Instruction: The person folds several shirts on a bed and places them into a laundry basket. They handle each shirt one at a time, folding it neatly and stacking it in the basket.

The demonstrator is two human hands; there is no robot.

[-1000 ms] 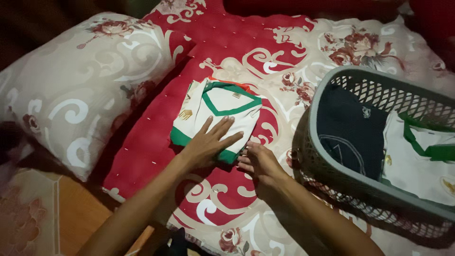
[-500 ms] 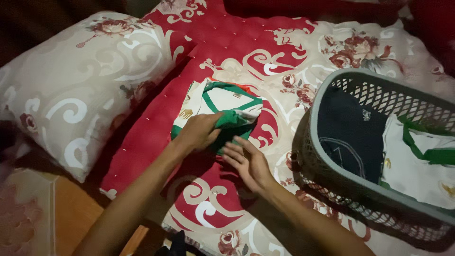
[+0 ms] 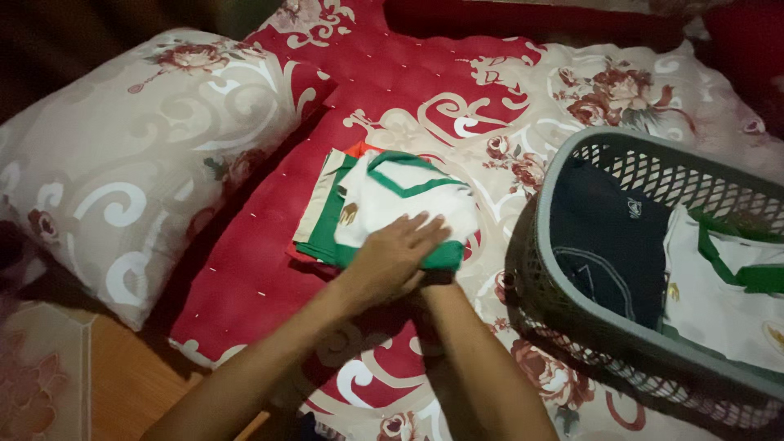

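now the left hand (image 3: 398,255) lies flat on a folded white and green shirt (image 3: 404,204) atop a small pile on the bed (image 3: 269,253), fingers spread and holding nothing. the right hand, tucked beneath it, cannot be read. judging by this, the fold is being pressed down; a grey laundry basket (image 3: 545,282) sits just beside.

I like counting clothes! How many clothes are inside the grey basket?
2 show: a dark shirt at the basket's left, a white-and-green shirt at its right. More may hide underneath.
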